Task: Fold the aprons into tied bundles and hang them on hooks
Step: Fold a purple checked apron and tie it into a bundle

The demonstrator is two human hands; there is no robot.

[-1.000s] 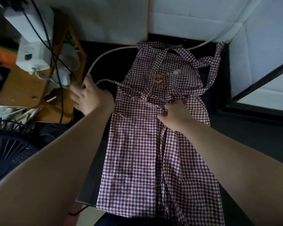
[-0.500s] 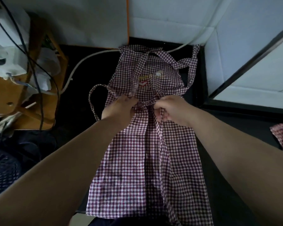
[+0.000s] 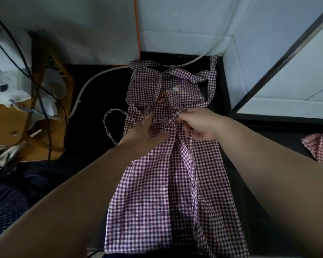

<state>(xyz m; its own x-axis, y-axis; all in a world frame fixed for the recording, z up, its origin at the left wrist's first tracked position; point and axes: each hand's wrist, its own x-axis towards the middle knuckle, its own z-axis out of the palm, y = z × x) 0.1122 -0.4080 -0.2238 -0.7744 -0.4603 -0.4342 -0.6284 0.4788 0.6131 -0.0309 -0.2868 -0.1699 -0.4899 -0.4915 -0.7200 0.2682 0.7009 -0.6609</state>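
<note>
A maroon-and-white checked apron (image 3: 157, 192) lies lengthwise on a dark table (image 3: 101, 101), its sides folded toward the middle and its bib with a small printed logo at the far end. My left hand (image 3: 140, 131) rests at the apron's waist with its fingers tucked under a fold of cloth. My right hand (image 3: 198, 123) pinches the waist ties gathered at the centre. One tie strap (image 3: 108, 123) loops out over the dark table to the left. Neck straps lie crossed over the bib.
A second checked apron (image 3: 319, 148) lies bunched at the right edge. A white cable (image 3: 86, 86) curves along the table's back. A wooden stand (image 3: 11, 123) with white devices and black cords stands left, a fan grille (image 3: 2, 211) below it. White walls close the back.
My left hand came in from the far left strap to the apron's waist beside my right hand. The tie strap it had pulled out now lies in a loose loop.
</note>
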